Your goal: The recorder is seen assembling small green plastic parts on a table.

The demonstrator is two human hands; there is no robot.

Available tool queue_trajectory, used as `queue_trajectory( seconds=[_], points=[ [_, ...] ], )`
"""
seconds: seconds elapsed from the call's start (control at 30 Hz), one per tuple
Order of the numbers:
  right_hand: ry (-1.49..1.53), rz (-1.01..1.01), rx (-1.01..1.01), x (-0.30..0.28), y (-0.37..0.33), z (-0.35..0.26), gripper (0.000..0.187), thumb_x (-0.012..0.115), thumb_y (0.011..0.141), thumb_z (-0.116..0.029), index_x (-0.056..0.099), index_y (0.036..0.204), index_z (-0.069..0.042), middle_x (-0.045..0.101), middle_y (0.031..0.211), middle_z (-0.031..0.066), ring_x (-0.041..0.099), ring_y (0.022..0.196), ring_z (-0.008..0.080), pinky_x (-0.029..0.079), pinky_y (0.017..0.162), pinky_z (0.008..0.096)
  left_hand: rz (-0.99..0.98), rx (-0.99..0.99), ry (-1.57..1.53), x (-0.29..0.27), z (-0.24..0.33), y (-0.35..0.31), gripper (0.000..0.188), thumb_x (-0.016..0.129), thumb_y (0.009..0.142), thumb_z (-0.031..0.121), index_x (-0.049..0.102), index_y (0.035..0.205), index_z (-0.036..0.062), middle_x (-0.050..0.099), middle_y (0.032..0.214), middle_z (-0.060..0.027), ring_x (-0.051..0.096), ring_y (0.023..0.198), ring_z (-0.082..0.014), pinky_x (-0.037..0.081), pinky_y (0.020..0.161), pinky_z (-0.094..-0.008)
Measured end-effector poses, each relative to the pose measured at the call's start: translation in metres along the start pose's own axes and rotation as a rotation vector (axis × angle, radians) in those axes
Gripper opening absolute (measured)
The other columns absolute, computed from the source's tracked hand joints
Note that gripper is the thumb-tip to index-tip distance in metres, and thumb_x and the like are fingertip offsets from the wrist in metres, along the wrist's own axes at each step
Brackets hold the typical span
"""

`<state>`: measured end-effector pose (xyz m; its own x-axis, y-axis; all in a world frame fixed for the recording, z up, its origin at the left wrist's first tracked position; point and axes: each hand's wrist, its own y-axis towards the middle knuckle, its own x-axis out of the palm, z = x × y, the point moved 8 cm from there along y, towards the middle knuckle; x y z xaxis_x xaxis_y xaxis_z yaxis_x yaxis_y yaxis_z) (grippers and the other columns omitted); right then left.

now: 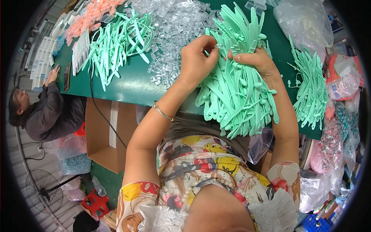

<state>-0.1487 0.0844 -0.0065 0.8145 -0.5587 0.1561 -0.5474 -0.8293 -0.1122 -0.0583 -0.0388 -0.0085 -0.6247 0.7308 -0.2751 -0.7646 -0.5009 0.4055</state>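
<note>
At the far left a seated co-worker in a dark jacket [46, 112] rests a hand on the dark green table [127, 87]. Beside an open brown cardboard box [104, 135] below the table edge, a loose pile of mint-green plastic straps [116, 42] lies on the table, with a heap of small clear plastic clips [174, 27] just right of it. The left hand [197, 58], a thin metal bangle [163, 113] on its wrist, has thumb and fingertips pressed together, pinching something small at the top of a thick bundle of mint-green plastic straps [235, 96]. The right hand [257, 62] is wrapped around that bundle, holding it over the table's near edge. Another pile of green straps [311, 92] lies at right, beside clear plastic bags [305, 21].
</note>
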Motion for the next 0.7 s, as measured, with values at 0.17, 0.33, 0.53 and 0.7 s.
queue_trajectory(
  seconds=[0.17, 0.33, 0.53, 0.7],
  points=[
    [0.052, -0.014, -0.004, 0.001, 0.000, 0.000, 0.042, 0.069, 0.066, -0.004, 0.059, 0.106, 0.001, 0.065, 0.093, 0.0096, 0.062, 0.086, 0.0162, 0.048, 0.081, 0.0282, -0.046, 0.089, 0.021, 0.007, 0.011, 0.002, 0.015, 0.065, 0.075, 0.002, 0.061, 0.090, 0.0009, 0.064, 0.076, -0.0029, 0.060, 0.067, -0.0076, 0.046, 0.058, -0.0202],
    [0.026, -0.029, -0.012, 0.001, 0.001, -0.001, 0.041, 0.069, 0.065, -0.004, 0.060, 0.105, 0.001, 0.065, 0.093, 0.0095, 0.062, 0.086, 0.0160, 0.048, 0.081, 0.0280, -0.070, 0.091, 0.044, 0.005, 0.011, 0.004, 0.014, 0.065, 0.075, 0.001, 0.062, 0.089, 0.0009, 0.065, 0.076, -0.0033, 0.061, 0.068, -0.0076, 0.045, 0.057, -0.0201],
    [-0.013, -0.031, 0.002, 0.002, 0.000, -0.001, 0.041, 0.069, 0.066, -0.005, 0.060, 0.106, 0.001, 0.065, 0.093, 0.0092, 0.062, 0.086, 0.0155, 0.048, 0.081, 0.0277, -0.094, 0.104, 0.065, 0.004, 0.016, 0.003, 0.014, 0.064, 0.072, 0.002, 0.063, 0.086, 0.0020, 0.065, 0.075, -0.0058, 0.062, 0.066, -0.0126, 0.047, 0.056, -0.0234],
    [-0.092, -0.011, -0.003, 0.004, 0.000, -0.004, 0.046, 0.065, 0.063, -0.006, 0.056, 0.108, 0.000, 0.063, 0.089, 0.0085, 0.060, 0.082, 0.0160, 0.047, 0.079, 0.0284, -0.216, 0.142, 0.028, 0.006, 0.026, 0.003, 0.014, 0.063, 0.076, 0.005, 0.063, 0.090, 0.0006, 0.064, 0.076, -0.0035, 0.060, 0.067, -0.0079, 0.045, 0.056, -0.0202]
  ],
)
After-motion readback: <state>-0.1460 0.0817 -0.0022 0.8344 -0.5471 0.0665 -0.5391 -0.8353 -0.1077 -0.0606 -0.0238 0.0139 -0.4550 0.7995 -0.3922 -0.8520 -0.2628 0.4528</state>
